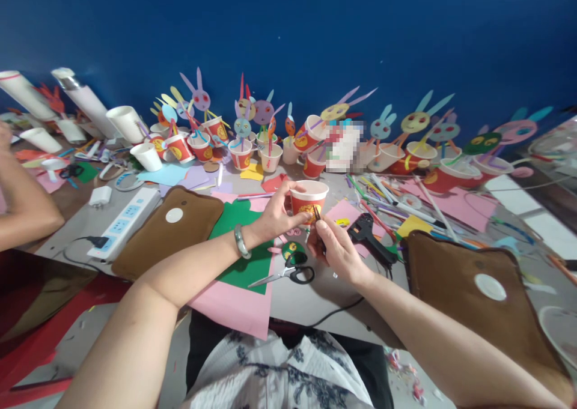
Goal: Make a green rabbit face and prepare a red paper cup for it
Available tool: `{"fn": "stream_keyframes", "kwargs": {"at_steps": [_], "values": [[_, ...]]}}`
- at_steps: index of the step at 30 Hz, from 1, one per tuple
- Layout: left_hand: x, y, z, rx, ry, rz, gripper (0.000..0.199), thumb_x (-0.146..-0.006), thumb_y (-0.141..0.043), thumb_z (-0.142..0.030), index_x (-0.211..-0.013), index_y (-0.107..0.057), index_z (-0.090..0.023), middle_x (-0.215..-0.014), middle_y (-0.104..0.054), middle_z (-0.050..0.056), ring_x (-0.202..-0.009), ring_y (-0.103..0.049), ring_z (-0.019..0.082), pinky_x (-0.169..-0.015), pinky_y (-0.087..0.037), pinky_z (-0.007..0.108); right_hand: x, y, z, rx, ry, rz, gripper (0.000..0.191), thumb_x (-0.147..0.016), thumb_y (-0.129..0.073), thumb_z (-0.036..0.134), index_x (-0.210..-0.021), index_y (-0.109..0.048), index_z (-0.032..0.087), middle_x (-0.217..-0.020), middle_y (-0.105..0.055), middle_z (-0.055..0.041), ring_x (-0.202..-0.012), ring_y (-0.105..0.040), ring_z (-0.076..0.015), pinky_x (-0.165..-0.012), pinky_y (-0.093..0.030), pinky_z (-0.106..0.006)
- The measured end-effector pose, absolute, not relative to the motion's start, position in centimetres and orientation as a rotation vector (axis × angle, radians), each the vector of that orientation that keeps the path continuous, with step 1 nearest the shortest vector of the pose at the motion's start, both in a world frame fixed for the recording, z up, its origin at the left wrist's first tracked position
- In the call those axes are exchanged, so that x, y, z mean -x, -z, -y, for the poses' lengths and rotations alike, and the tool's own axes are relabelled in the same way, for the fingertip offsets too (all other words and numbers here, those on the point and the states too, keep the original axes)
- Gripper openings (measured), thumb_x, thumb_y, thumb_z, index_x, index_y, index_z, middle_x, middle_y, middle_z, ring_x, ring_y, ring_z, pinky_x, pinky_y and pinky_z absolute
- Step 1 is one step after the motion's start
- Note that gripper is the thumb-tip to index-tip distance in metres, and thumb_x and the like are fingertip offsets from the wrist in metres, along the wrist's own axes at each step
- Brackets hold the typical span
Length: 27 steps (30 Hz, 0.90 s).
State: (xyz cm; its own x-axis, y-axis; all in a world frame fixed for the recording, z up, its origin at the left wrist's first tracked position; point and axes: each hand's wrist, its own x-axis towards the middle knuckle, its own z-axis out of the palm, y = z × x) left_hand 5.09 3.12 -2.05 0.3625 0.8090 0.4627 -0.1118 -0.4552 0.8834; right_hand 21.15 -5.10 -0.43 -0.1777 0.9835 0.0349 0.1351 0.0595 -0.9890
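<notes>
A red paper cup with a white rim and yellow print [309, 202] is upright in my left hand [278, 212], its fingers and thumb wrapped round the left side. My right hand [336, 245] grips a slim dark tool with a two-pronged tip [317, 215], which points up at the cup's front; its exact kind is unclear. Black-handled scissors [301, 273] lie below the hands, on the table. Beside them is a green paper disc with yellow spots [292, 251], partly covered. Right of my right hand rests a black glue gun [373, 238].
Several cups with paper rabbit figures [243, 127] line the back by the blue wall. Green paper [234, 241], pink paper [252, 310], a power strip [130, 220] and brown cushion-like pads [473, 289] lie around. Another person's arm [27, 199] is at the left.
</notes>
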Motion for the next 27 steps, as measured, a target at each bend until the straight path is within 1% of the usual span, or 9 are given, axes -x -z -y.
{"fn": "stream_keyframes", "kwargs": {"at_steps": [3,8,13,18,24,27], "values": [[-5.09,2.02,-2.99,-1.681,-1.231,-0.633,0.056,-0.080,-0.078,-0.054,-0.114,-0.048,-0.022,-0.117,-0.058,0.008,-0.115,-0.058,0.025,-0.101,-0.048,0.041,-21.18,0.53,5.05,1.163,-1.223,1.465,0.054,-0.095,-0.046,0.074,-0.075,-0.049,0.023,-0.051,-0.053,0.0031,-0.038,-0.039,-0.0086,-0.035,-0.027,-0.025],[-5.18,2.23,-2.85,-1.654,-1.194,-0.618,0.060,-0.076,-0.080,-0.056,-0.114,-0.049,-0.022,-0.113,-0.059,0.007,-0.106,-0.061,0.022,-0.092,-0.052,0.037,-21.29,0.43,5.00,1.164,-1.195,1.465,0.055,-0.096,-0.045,0.072,-0.071,-0.048,0.023,-0.051,-0.053,0.0024,-0.039,-0.039,-0.0082,-0.035,-0.028,-0.024],[-5.29,2.29,-2.67,-1.601,-1.127,-0.615,0.058,-0.078,-0.078,-0.056,-0.114,-0.047,-0.022,-0.107,-0.060,0.005,-0.098,-0.064,0.021,-0.087,-0.054,0.036,-21.36,0.21,5.05,1.195,-1.178,1.458,0.057,-0.096,-0.044,0.073,-0.070,-0.049,0.022,-0.052,-0.053,0.0026,-0.040,-0.040,-0.0081,-0.036,-0.027,-0.023],[-5.07,2.01,-2.90,-1.683,-1.210,-0.618,0.058,-0.076,-0.080,-0.054,-0.112,-0.050,-0.021,-0.113,-0.061,0.007,-0.104,-0.063,0.022,-0.090,-0.054,0.036,-21.31,0.25,5.11,1.192,-1.190,1.477,0.056,-0.095,-0.045,0.073,-0.071,-0.049,0.023,-0.052,-0.053,0.0021,-0.041,-0.041,-0.0092,-0.036,-0.029,-0.025],[-4.88,1.93,-3.07,-1.702,-1.186,-0.637,0.056,-0.080,-0.079,-0.051,-0.116,-0.048,-0.021,-0.119,-0.060,0.009,-0.105,-0.064,0.023,-0.087,-0.056,0.036,-21.23,0.32,5.13,1.183,-1.210,1.498,0.056,-0.095,-0.044,0.074,-0.071,-0.048,0.024,-0.052,-0.053,0.0022,-0.040,-0.040,-0.0099,-0.036,-0.028,-0.026],[-4.91,1.82,-3.18,-1.737,-1.226,-0.652,0.053,-0.080,-0.079,-0.046,-0.116,-0.048,-0.021,-0.120,-0.060,0.010,-0.107,-0.063,0.023,-0.092,-0.055,0.038,-21.22,0.33,5.09,1.185,-1.216,1.494,0.056,-0.096,-0.044,0.073,-0.071,-0.047,0.024,-0.052,-0.052,0.0025,-0.041,-0.040,-0.0093,-0.037,-0.029,-0.025]]}}
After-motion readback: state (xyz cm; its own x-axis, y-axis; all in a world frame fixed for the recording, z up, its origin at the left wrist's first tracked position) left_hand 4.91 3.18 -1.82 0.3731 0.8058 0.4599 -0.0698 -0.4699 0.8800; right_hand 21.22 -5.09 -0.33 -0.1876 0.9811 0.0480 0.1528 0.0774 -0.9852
